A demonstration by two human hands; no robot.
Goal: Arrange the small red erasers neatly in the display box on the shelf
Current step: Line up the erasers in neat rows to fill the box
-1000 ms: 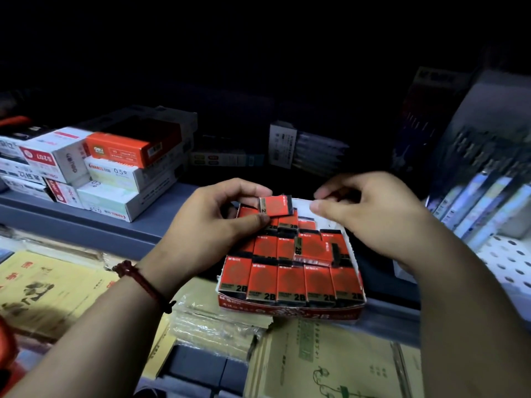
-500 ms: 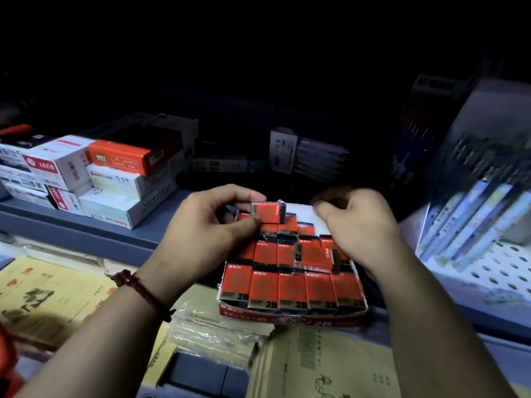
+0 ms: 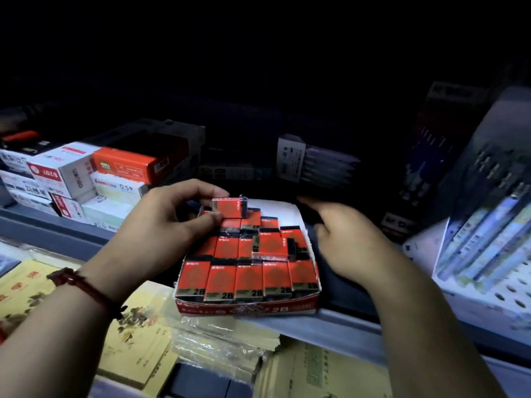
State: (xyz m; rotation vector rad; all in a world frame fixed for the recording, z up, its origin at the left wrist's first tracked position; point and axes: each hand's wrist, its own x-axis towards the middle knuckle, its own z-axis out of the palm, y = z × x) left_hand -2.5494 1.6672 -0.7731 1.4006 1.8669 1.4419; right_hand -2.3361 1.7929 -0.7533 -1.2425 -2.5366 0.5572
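A red display box (image 3: pixel 247 308) marked 2B sits on the grey shelf edge, filled with several small red erasers. The front row (image 3: pixel 248 280) lies neat; the erasers behind it are jumbled, one (image 3: pixel 270 245) lying crosswise. My left hand (image 3: pixel 161 225) pinches one red eraser (image 3: pixel 230 207) between thumb and fingers, holding it above the back of the box. My right hand (image 3: pixel 344 237) is to the right of the box, fingers loosely apart, holding nothing; it looks blurred.
Stacked white and orange stationery boxes (image 3: pixel 94 179) stand on the shelf at left. Pen packs (image 3: pixel 310 162) sit at the back, and more pens lean on a perforated rack (image 3: pixel 488 239) at right. Yellow paper pads (image 3: pixel 138 334) lie below the shelf.
My right hand has drawn away from the held eraser to the right side of the box. My left hand keeps the eraser over the box's back row.
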